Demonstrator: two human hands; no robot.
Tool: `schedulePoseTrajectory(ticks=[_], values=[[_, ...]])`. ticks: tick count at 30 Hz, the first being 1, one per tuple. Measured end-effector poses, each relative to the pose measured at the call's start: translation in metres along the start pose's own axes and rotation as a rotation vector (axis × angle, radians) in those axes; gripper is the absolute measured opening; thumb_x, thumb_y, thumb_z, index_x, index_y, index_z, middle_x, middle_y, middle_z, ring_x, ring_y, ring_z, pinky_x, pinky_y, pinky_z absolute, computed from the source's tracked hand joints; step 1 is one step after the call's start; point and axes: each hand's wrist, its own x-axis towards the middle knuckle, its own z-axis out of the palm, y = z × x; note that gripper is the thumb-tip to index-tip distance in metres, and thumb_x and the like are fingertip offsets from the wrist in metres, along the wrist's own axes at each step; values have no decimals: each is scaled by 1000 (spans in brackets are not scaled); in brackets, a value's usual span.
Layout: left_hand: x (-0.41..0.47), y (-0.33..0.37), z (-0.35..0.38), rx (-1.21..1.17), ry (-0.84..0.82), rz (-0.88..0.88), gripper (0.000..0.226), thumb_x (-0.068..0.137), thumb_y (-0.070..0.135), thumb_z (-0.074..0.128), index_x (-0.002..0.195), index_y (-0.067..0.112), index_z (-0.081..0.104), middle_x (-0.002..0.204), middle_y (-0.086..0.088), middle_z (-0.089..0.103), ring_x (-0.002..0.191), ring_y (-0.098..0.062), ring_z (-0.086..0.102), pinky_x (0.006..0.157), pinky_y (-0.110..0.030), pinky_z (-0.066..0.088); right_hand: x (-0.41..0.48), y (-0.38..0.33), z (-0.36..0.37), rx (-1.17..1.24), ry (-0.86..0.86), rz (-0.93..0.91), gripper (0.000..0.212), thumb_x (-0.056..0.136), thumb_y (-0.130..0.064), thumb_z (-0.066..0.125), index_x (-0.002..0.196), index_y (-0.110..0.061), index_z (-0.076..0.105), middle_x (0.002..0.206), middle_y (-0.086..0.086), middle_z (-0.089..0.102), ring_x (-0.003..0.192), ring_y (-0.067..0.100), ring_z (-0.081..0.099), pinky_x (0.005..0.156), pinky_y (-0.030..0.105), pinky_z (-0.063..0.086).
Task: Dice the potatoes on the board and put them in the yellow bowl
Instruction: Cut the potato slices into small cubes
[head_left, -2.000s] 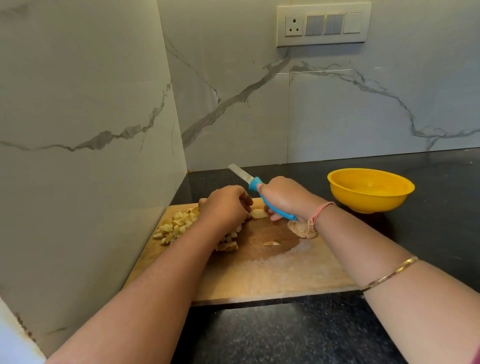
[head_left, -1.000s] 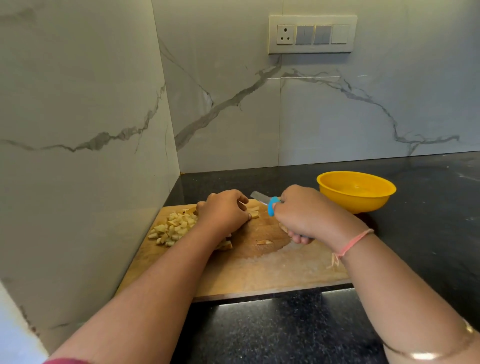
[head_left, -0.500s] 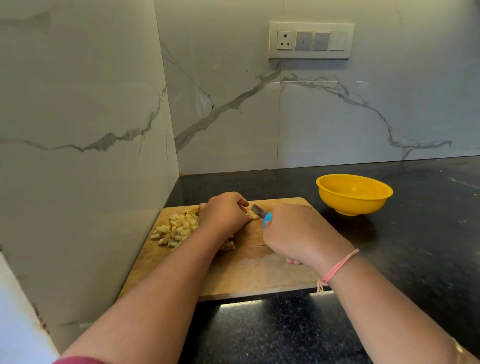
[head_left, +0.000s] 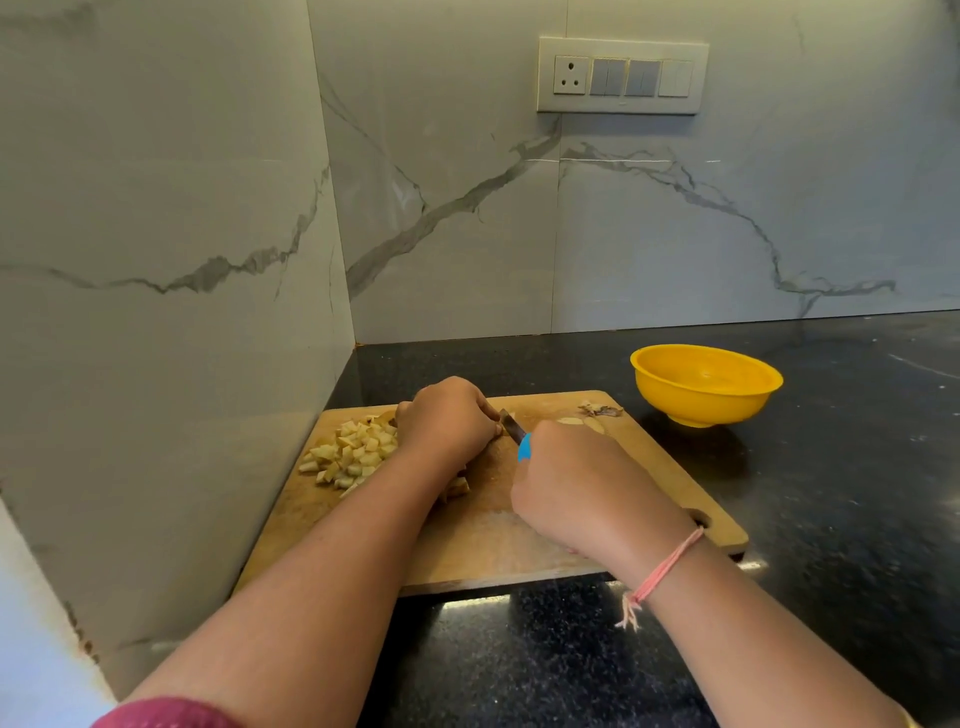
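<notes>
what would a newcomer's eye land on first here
The bright yellow plastic bowl looks empty on the black countertop, right of the wooden cutting board. Mid-board, the right hand grips a blue-handled knife, and the left hand curls beside the blade. A pile of pale diced potato cubes sits at the board's far-left corner.

This is a home kitchen corner. A black speckled stone desk (head_left: 831, 519) meets two walls clad in large white marble-look tiles (head_left: 467, 208) with grey veins, and a socket-and-switch plate (head_left: 622, 76) is set into the back wall. On the desk sits a worn wooden cutting board (head_left: 311, 519) with a heap of diced potato (head_left: 353, 452) and a blue-handled knife (head_left: 524, 448) above it. A yellow bowl (head_left: 706, 405) stands near the board.
</notes>
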Motion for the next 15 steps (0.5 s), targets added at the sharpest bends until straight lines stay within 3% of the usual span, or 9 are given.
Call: schedulePoseTrajectory(ticks=[9,12,15], values=[[-4,2,0,28,27,13,21,90,37,62,107,31,71,104,6,68,101,-18,58,92,-42,49,-23,12,-14,-78,-56,-61,24,97,-28,45,118,-17,49,74,-5,39,82,13,49,66,23,42],[-5,0,1,45,18,49,25,92,37,59,115,34,66,116,5,65,111,-20,54,96,-44,46,-31,17,-23,-109,-69,-76,28,98,-28,44,124,-18,48,77,-3,41,71,12,46,52,19,34],[-8,0,-1,161,-16,129,34,96,35,51,129,37,56,133,3,55,127,-25,40,104,-46,37,-32,24,-31,-72,-79,-41,35,98,-29,43,131,-19,46,74,-4,43,57,7,42,47,17,35]])
